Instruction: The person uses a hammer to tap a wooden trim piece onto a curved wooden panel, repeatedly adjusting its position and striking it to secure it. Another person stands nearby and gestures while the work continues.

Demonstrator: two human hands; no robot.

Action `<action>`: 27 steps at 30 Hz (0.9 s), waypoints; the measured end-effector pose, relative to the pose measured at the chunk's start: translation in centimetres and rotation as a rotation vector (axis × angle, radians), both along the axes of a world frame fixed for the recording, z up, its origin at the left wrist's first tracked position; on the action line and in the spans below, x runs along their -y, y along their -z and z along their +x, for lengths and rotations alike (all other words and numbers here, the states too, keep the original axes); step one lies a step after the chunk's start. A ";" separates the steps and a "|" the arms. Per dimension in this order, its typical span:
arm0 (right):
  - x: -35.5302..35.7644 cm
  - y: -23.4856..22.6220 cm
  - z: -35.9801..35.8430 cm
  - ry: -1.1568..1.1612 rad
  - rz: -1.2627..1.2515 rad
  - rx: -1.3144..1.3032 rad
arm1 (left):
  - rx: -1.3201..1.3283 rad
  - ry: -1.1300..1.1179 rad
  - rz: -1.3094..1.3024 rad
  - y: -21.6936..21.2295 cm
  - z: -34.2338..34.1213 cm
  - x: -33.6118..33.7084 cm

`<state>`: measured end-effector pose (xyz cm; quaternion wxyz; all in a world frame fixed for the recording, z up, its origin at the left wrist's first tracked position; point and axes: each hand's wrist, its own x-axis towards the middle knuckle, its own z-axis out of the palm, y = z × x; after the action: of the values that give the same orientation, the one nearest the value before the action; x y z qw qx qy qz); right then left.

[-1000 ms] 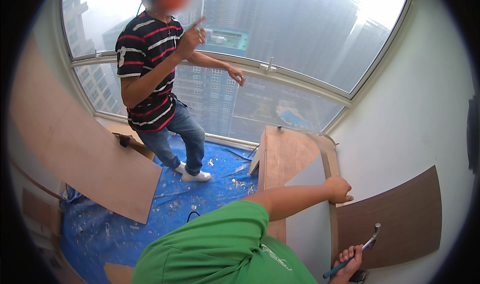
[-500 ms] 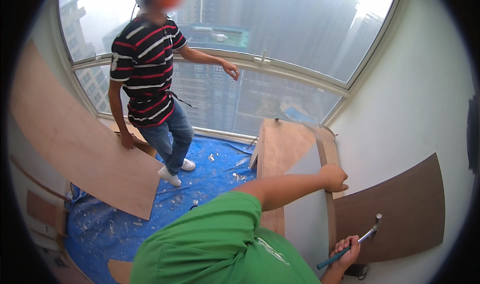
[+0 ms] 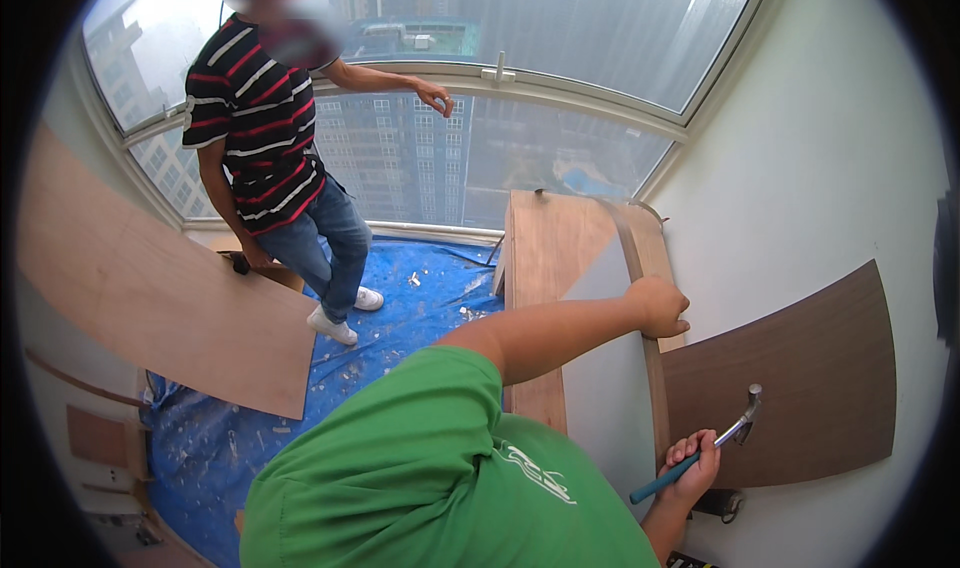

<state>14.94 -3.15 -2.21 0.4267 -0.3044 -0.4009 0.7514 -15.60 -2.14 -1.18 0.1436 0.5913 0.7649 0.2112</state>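
Note:
My right hand (image 3: 692,466) is wrapped round the teal handle of a claw hammer (image 3: 655,486), its metal head tilted up and to the right in front of a dark brown board. My left arm reaches across to the right, and my left hand (image 3: 658,306) is closed at a narrow wooden strip (image 3: 652,380). Whatever its fingers grip is hidden. The strip runs along the right side of a plywood-topped piece (image 3: 538,268) with a pale grey panel (image 3: 605,393) on it.
The dark brown board (image 3: 790,378) leans against the right wall. At left stands a co-worker in a striped shirt (image 3: 265,138), beside a large plywood sheet (image 3: 190,318). Debris litters the blue tarp (image 3: 240,468) on the floor. Wide windows (image 3: 520,158) span the far side.
The view has shifted, so the far objects sit higher in it. A small dark object now shows by the co-worker's lower hand. My hands keep their places, the hammer still in my right.

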 end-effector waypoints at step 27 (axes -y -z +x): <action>0.6 -0.1 0.2 -0.009 0.097 0.082 | -0.006 0.004 0.023 -0.5 0.3 0.4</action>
<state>15.16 -3.72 -2.11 0.4206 -0.3119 -0.4555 0.7199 -15.34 -2.53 -0.71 0.1351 0.5950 0.7617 0.2179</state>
